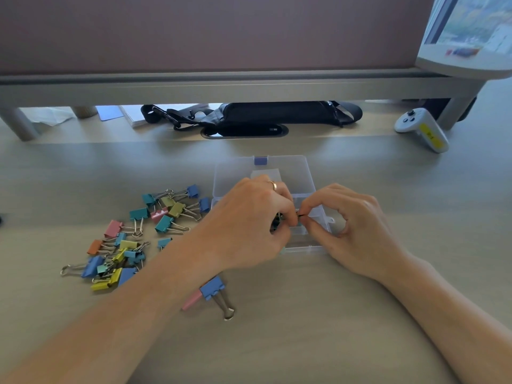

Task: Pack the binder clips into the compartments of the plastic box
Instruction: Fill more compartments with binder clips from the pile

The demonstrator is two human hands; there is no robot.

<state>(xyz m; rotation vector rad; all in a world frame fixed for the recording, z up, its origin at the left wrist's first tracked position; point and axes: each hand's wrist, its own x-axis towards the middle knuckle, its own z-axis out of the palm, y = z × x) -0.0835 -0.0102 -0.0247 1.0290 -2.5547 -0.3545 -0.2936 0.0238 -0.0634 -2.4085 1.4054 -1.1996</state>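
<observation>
Where the desk (277,342) runs under a grey shelf (249,90), the plastic box (235,176) is set open, binder clips (163,224) heaped beside it. Over it, a dark clip (277,221) is pinched by the left hand (249,223) and right hand (357,231).

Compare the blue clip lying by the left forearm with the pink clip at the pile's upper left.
The blue clip looks larger than the pink clip. The blue clip lies apart from the pile; the pink clip sits on its edge. The blue clip's handles point toward the near edge, the pink clip's point right. Both lie on the table, unpacked.
</observation>
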